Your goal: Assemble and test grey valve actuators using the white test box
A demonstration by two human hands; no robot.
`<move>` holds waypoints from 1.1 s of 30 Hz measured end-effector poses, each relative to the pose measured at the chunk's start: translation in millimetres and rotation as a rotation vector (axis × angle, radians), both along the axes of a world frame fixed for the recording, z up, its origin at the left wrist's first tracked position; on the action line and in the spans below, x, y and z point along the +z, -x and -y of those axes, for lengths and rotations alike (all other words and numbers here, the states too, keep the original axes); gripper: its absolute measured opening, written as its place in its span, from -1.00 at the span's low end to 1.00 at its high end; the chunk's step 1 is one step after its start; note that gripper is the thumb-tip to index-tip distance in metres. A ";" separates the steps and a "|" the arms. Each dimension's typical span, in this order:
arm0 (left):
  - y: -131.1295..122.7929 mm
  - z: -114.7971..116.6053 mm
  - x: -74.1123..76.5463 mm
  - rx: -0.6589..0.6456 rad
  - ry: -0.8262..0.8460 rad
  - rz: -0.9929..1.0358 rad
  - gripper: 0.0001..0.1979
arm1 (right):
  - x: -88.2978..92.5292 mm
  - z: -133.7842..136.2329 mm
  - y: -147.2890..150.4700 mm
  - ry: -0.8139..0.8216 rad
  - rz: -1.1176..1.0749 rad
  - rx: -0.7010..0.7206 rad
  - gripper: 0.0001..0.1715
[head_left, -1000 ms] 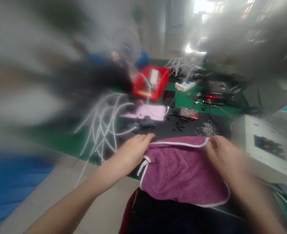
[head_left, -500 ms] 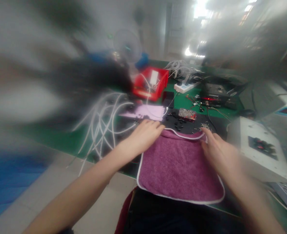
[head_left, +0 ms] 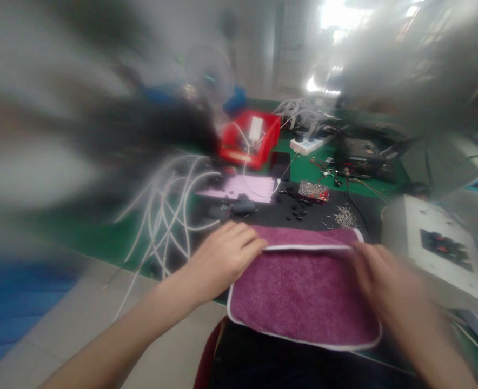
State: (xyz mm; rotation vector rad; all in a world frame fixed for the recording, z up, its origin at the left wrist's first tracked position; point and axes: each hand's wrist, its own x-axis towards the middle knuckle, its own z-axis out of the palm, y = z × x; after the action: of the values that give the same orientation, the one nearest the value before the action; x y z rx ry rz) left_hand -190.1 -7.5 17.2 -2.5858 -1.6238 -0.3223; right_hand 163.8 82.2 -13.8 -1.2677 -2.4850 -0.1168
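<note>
A purple cloth (head_left: 304, 297) with white edging lies over the near edge of the bench, close to my lap. Its far side is folded back toward me, so one white edge runs straight across the cloth between my hands. My left hand (head_left: 233, 251) is closed on the left end of that edge, thumb and fingers pinched together. At the right end, my right hand (head_left: 379, 270) grips the same edge; it is slightly blurred, and its fingertips are partly hidden.
Beyond the cloth, a black mat (head_left: 263, 216) carries small black parts, loose metal pins (head_left: 345, 217) and a clear box of pins (head_left: 313, 191). White cables (head_left: 168, 216) spread at left. A red bin (head_left: 263, 143) stands behind; a white machine (head_left: 437, 248) is at right.
Both hands have drawn the far edge of the cloth toward me, folding it over. More of the mat and the pile of pins now shows beyond it.
</note>
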 end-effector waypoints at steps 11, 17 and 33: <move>-3.7 -21.8 -8.5 0.153 0.040 -0.090 -0.75 | 7.1 -31.3 19.6 0.001 0.235 0.095 -0.71; -13.5 -42.0 -11.3 0.170 -0.001 -0.119 -0.79 | -1.9 -38.2 31.3 -0.008 0.346 -0.039 -0.87; -57.2 8.9 -42.2 0.124 0.214 0.145 -0.10 | -44.1 19.7 46.4 0.010 0.098 0.266 -0.09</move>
State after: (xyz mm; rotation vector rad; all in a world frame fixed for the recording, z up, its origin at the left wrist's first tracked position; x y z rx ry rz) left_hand -132.9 -16.3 -25.0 -2.6502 -1.9585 -0.3536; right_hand 117.4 62.5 -57.9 -0.9444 -2.7142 -0.1022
